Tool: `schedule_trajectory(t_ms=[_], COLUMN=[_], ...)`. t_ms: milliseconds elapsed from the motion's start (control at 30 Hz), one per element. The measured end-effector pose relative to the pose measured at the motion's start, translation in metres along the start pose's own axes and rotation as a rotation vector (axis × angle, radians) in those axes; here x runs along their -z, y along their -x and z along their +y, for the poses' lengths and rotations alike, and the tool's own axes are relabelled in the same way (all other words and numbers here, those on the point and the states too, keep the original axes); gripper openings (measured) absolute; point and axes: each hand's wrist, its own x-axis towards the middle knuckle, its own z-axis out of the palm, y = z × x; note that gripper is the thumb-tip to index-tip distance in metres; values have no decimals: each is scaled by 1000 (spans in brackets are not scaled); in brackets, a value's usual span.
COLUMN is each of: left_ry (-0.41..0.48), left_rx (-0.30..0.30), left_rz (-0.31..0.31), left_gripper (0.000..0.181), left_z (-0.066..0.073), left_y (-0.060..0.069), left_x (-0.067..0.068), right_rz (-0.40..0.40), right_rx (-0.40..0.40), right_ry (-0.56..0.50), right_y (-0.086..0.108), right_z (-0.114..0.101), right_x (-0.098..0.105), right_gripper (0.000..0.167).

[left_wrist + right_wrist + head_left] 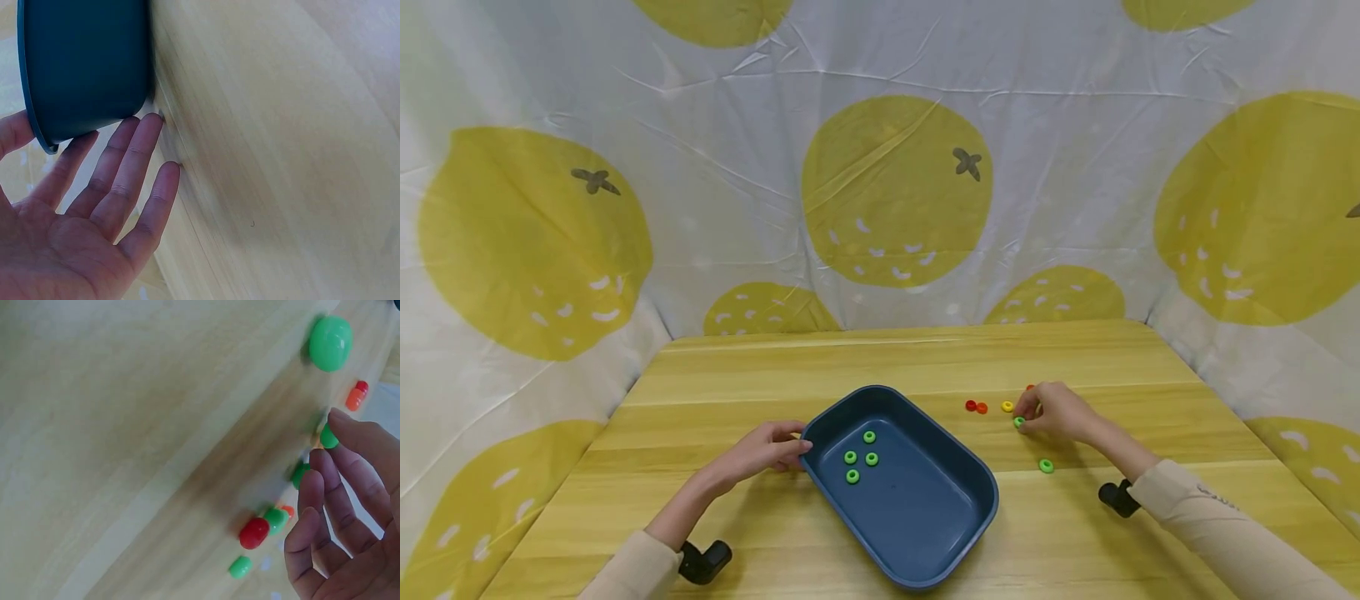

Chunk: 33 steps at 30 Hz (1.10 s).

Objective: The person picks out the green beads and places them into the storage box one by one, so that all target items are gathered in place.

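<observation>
A dark blue tray (917,517) lies at an angle on the wooden table, with several green rings (852,476) on its floor. My left hand (767,450) grips its left corner; in the left wrist view that hand (94,219) has the thumb over the rim and fingers against the outer wall of the tray (87,69). To the right of the tray, my right hand (1058,412) holds a green ring (1019,422) at its fingertips. In the right wrist view this ring (329,436) sits between thumb and index finger of the hand (350,519).
Just left of the right hand lie a yellow ring (1007,407), an orange one (982,408) and a red one (972,406). Nearer the front is a green ring (1047,466). Beyond the fingers, the right wrist view shows another red ring (254,533) among green ones.
</observation>
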Motion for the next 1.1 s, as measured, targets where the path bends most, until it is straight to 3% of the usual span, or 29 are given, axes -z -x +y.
schedule_trajectory(t_ms=[267, 567, 933, 1100], left_ry=[11, -2, 2, 17], left_rx=[-9, 0, 2, -2], left_rz=[-11, 5, 1, -3], left_gripper=[53, 52, 52, 50], left_z=[2, 1, 2, 4], left_y=[0, 0, 1, 2], left_x=[-1, 0, -1, -2], right_rz=[43, 39, -16, -51], right_rx=[42, 54, 254, 331], right_ry=[-47, -72, -99, -52], right_y=[-8, -38, -72, -81], right_z=[-11, -63, -142, -173], right_x=[23, 42, 18, -1], right_gripper=[11, 18, 16, 16])
